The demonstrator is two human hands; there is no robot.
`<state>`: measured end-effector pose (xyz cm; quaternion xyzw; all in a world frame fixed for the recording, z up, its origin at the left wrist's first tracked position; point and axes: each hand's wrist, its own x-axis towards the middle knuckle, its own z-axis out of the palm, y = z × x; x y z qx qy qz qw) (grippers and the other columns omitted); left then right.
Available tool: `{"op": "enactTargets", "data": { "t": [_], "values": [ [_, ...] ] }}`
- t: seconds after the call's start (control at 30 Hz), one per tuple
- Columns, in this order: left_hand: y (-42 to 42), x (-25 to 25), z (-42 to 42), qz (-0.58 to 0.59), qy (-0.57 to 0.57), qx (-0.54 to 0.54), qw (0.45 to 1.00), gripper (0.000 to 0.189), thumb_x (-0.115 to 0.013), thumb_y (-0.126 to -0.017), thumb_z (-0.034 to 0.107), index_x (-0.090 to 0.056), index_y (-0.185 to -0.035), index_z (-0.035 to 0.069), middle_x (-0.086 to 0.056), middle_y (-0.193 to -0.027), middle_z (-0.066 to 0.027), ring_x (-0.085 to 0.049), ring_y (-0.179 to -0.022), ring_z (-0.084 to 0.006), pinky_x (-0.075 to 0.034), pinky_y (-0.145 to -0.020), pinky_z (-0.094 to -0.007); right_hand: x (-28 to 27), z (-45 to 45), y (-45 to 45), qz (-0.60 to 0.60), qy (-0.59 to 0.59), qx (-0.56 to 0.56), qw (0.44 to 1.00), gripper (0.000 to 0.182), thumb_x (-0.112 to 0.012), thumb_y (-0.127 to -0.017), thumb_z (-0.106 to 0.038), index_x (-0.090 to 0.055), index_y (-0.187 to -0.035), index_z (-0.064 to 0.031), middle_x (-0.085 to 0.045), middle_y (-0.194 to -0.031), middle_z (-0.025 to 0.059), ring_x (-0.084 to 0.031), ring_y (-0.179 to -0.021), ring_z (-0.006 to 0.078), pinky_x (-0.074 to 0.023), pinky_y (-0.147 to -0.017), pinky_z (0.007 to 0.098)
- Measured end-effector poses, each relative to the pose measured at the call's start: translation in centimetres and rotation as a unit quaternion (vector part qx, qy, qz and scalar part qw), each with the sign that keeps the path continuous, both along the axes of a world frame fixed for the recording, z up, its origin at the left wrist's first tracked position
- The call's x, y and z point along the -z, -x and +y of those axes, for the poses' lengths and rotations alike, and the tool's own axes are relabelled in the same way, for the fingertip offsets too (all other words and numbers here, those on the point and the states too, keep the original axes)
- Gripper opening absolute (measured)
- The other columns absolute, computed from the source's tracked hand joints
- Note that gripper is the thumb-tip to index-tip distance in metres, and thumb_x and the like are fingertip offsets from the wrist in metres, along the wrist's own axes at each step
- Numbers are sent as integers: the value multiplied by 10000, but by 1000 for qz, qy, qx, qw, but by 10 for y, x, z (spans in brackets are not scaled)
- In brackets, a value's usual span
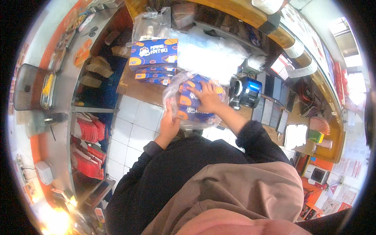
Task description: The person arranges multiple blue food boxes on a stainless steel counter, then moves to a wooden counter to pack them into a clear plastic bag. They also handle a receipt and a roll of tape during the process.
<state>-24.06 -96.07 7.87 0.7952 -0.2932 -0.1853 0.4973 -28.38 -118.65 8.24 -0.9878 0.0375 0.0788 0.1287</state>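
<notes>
In front of my body, blue cardboard boxes (192, 98) with an orange food pattern sit in a clear plastic bag (169, 94). My left hand (169, 122) holds the bag's left side, the thin film bunched at its fingers. Over the boxes lies my right hand (209, 98), fingers spread and touching the printed cardboard; whether it grips a box is not plain. Beyond the bag, to the left, more blue boxes (153, 54) of the same print are stacked on the wooden counter (138, 88). The bag's underside is hidden.
Right of the bag stands a black Eppos printer (249, 91), with several phones or tablets (266, 111) beside it. White plastic packs (205, 53) lie behind. At left, a metal-topped shelf unit (63, 123) holds red folded packaging (88, 161). White floor tiles (126, 129) show between.
</notes>
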Motion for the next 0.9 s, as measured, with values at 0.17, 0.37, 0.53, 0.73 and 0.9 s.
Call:
{"op": "enactTargets", "data": {
  "t": [0.17,0.37,0.53,0.73,0.9],
  "values": [
    [0,-9,4,44,0,-16,999,825,-434,-744,-87,-105,-1480,86,-327,-1410,-271,-429,-1240,-406,-430,-926,-365,-20,-23,-46,56,-10,-5,998,836,-783,-638,-333,-383,-1371,-303,-353,-1388,226,-333,-1289,407,-307,-1028,505],
    [8,15,11,-12,46,-19,999,785,-447,-719,-109,-243,-1449,94,-377,-1385,-206,-384,-1268,-369,-374,-995,-352,-135,16,-168,-185,10,-106,977,962,-805,-601,-438,-308,-1408,-270,-404,-1368,216,-410,-1238,394,-393,-974,447],
    [3,19,8,30,28,50,998,705,-439,-705,-121,-383,-1378,82,-370,-1378,-198,-345,-1295,-368,-306,-1060,-394,-100,18,-245,56,-1,-108,993,1204,-814,-533,-401,-63,-1471,-335,-435,-1272,268,-439,-1148,446,-371,-960,522],
    [4,31,4,152,105,-17,983,696,-467,-699,-107,-395,-1368,71,-421,-1338,-184,-418,-1252,-308,-380,-994,-349,-154,38,-142,-48,-42,-39,997,1139,-773,-555,-345,-99,-1473,-318,-429,-1223,306,-436,-1114,485,-373,-962,519],
    [11,44,1,327,164,-43,930,654,-505,-712,-104,-400,-1342,35,-443,-1325,-149,-450,-1217,-263,-405,-974,-335,-108,57,-21,-125,-327,9,937,1149,-775,-546,-261,-116,-1483,-173,-405,-1215,297,-391,-1150,465,-314,-1015,499]
  ]
}}
